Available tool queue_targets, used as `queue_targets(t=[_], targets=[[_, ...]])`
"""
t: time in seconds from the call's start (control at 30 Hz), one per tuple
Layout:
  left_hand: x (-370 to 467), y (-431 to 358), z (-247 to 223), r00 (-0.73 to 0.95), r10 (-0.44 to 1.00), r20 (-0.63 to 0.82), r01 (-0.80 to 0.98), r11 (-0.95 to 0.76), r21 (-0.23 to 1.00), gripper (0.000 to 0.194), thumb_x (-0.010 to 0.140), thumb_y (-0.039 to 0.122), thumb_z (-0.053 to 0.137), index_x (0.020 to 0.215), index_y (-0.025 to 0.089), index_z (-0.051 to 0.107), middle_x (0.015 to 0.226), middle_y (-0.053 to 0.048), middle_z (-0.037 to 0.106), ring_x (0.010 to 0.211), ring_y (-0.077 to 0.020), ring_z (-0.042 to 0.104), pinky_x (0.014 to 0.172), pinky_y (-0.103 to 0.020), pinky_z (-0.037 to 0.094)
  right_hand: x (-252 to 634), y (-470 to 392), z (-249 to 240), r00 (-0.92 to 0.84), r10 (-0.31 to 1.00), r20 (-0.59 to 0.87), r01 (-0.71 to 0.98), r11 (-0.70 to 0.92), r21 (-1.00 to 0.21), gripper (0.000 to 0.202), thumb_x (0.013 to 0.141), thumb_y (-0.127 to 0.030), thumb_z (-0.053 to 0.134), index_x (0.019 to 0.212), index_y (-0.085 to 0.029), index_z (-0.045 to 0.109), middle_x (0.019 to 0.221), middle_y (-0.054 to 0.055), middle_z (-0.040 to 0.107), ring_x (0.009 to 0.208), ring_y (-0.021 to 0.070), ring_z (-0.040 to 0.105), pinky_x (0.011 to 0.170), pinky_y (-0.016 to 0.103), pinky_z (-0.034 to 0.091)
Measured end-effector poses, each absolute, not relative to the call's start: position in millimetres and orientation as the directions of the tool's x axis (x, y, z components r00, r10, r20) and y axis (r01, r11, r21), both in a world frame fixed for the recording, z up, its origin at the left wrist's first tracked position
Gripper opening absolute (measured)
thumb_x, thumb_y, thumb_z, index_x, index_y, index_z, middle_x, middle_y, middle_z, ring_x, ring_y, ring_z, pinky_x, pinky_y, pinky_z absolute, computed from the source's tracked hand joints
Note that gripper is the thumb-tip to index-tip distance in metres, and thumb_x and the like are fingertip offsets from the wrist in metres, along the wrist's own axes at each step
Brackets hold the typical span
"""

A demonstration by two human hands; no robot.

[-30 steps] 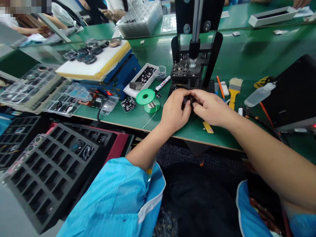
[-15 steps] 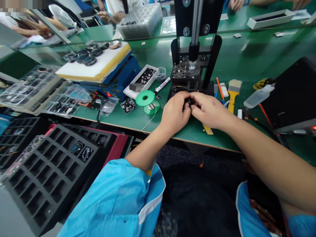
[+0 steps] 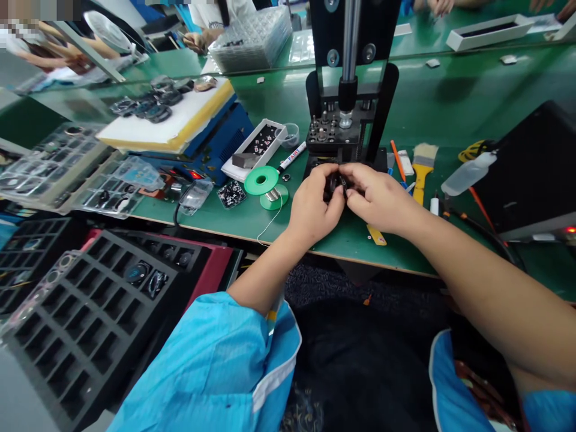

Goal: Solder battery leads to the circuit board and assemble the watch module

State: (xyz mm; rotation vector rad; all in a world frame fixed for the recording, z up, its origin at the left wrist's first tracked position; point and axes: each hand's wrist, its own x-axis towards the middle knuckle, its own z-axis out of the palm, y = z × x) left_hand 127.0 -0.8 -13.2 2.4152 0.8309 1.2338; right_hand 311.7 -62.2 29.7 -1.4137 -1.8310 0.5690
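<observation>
Both of my hands meet in front of the black press (image 3: 344,129), gripping a small dark part (image 3: 333,182) that looks like a black watch case; the fingers cover most of it. My left hand (image 3: 312,207) closes on its left side, thumb bent along the near edge. From the right, my right hand (image 3: 380,201) pinches it with thumb and forefinger. Just left of my left hand stands a green spool of solder wire (image 3: 262,181), its loose end trailing to the bench edge. Below my right hand lies a yellow strip (image 3: 377,234).
A paint marker (image 3: 293,157), a white box of small parts (image 3: 256,147) and a blue device (image 3: 211,141) bearing watch cases are to the left. A brush (image 3: 423,168), squeeze bottle (image 3: 468,174) and black box (image 3: 540,168) stand right. A foam tray (image 3: 90,306) sits lower left. Co-workers' hands show beyond.
The fingers have shifted slightly, and more of the dark part shows between my hands. The whole view has moved a little. Both hands keep their hold.
</observation>
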Motion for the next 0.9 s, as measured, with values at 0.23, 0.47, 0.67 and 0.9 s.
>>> queue_targets(t=[0.23,0.47,0.67,0.9], targets=[[125.2,1.8,-10.7,0.492,0.628,0.604,0.263,-0.768,0.585,0.047,0.099,0.028,0.070,0.144,0.020,0.059,0.136,-0.010,0.077,0.109,-0.0210,0.078,0.086,-0.033,0.065,312.1,-58.5,21.3,-0.039,0.954,0.298,0.460,0.282,-0.842,0.049,0.088,-0.018,0.061,0.136,-0.021,0.061,0.127,0.013,0.082,0.114,0.0306,0.080,0.105,0.051,0.061],[121.6,7.5,-13.4,0.432,0.623,0.652,0.171,-0.767,0.619,0.044,0.107,0.050,0.071,0.141,0.021,0.064,0.122,-0.008,0.078,0.098,-0.0185,0.076,0.080,-0.031,0.062,312.4,-61.6,26.3,0.017,0.926,0.378,0.492,0.321,-0.809,0.031,0.087,-0.018,0.065,0.117,-0.027,0.062,0.115,0.005,0.080,0.086,0.0223,0.075,0.083,0.042,0.059],[120.6,8.6,-13.4,0.420,0.629,0.655,0.141,-0.758,0.637,0.048,0.109,0.059,0.069,0.139,0.022,0.065,0.121,-0.007,0.079,0.095,-0.0176,0.076,0.079,-0.031,0.062,313.4,-61.2,30.6,0.031,0.909,0.416,0.444,0.360,-0.821,0.018,0.091,-0.024,0.068,0.109,-0.026,0.066,0.109,0.003,0.079,0.086,0.0217,0.075,0.080,0.039,0.057],[120.1,6.9,-12.8,0.423,0.601,0.678,0.211,-0.793,0.571,0.051,0.108,0.062,0.068,0.139,0.021,0.066,0.118,-0.008,0.079,0.095,-0.0190,0.074,0.082,-0.034,0.064,311.3,-60.5,31.0,0.093,0.911,0.402,0.513,0.303,-0.803,0.019,0.082,-0.016,0.066,0.100,-0.024,0.067,0.093,0.001,0.074,0.074,0.0182,0.063,0.075,0.036,0.051]])
